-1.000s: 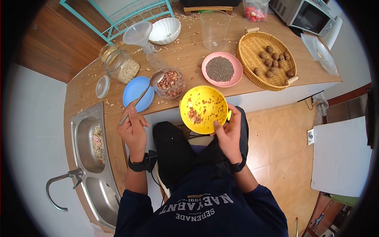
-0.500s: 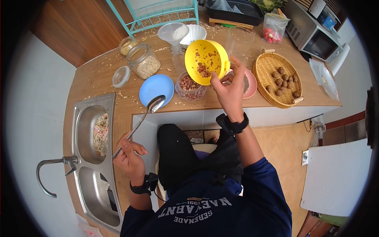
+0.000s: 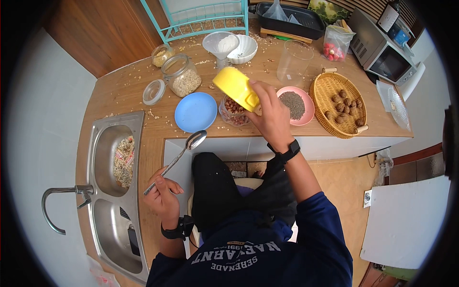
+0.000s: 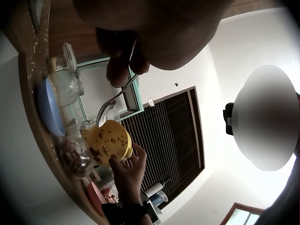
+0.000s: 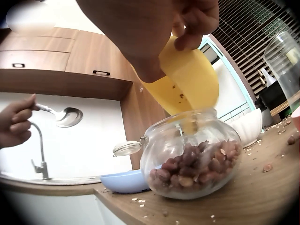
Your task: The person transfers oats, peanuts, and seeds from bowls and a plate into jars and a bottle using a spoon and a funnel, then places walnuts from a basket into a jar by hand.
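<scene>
My right hand (image 3: 273,115) grips a yellow bowl (image 3: 234,87) by its handle side. The bowl is tipped over a glass jar (image 5: 157,136) of reddish-brown peanuts (image 5: 201,164), with its rim right at the jar's mouth in the right wrist view. Dark crumbs and skins cling to the bowl's inside (image 4: 112,140) in the left wrist view. Lower left, my left hand (image 3: 163,196) holds a metal spoon (image 3: 195,139) by its handle, the spoon's head pointing up and away near the counter edge. A blue plate (image 3: 195,112) lies left of the jar.
An oat jar (image 3: 184,79), its lid (image 3: 153,92) and a funnel (image 3: 217,45) stand at the back left. To the right are a pink plate (image 3: 309,115) of dark seeds and a wicker basket (image 3: 325,103) of walnuts. A sink (image 3: 136,143) lies at left.
My right hand has carried the yellow bowl from over my lap up to the peanut jar and tipped it left. My left hand has drawn the spoon back from above the jar toward me.
</scene>
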{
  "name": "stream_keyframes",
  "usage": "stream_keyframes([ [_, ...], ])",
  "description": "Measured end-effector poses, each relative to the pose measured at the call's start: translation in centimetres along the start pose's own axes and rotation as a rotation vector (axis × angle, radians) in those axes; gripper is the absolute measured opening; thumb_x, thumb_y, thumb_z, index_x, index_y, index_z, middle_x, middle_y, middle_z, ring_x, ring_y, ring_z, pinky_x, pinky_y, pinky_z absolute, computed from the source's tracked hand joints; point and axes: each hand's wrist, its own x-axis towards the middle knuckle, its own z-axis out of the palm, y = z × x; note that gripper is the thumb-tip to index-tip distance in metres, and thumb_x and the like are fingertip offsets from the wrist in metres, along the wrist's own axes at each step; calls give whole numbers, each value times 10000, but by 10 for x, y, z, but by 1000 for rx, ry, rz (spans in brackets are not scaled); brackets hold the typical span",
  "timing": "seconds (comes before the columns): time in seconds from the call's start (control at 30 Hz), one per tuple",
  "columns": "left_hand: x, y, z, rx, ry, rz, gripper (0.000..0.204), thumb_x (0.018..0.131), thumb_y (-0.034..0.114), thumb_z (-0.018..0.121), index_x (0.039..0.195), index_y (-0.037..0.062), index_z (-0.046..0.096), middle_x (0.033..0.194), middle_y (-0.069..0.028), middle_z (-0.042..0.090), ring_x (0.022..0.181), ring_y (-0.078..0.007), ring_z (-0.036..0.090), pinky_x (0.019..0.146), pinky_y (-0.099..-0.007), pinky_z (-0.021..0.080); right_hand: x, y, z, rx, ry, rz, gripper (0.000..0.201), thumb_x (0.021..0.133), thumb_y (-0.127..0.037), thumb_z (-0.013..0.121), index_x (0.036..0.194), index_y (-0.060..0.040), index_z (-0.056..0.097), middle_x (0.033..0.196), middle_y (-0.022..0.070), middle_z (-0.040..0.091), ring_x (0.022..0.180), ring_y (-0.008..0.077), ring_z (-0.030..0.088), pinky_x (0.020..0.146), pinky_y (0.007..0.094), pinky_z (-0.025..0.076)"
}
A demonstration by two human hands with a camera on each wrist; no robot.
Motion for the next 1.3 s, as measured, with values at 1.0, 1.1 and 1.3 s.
stream_keyframes([
  [1.0, -16, 22, 110, 13, -606, -59, 169, 954, 133, 648, 986, -6, 738, 619, -53, 645, 510, -115, 597, 504, -256, 482, -121, -26, -78, 1252, 109, 1111, 602, 937, 49, 536, 1470, -85, 291, 1144, 106, 604, 591, 95, 599, 469, 191, 480],
  [1.1, -22, 24, 119, 87, -867, 244, 256, 842, 174, 796, 1018, 0, 734, 652, -81, 666, 534, -171, 647, 505, -273, 486, -137, -18, -102, 1196, 218, 1199, 568, 949, 12, 552, 1458, -93, 321, 1109, 79, 623, 600, 88, 594, 473, 177, 471],
  [1.3, -25, 10, 89, 167, -894, 267, 231, 772, 124, 841, 936, -4, 740, 681, -95, 681, 533, -192, 630, 507, -286, 481, -146, 45, -142, 1050, 401, 1185, 414, 955, -59, 589, 1355, -79, 484, 1129, 24, 633, 615, 34, 532, 592, 162, 464],
])
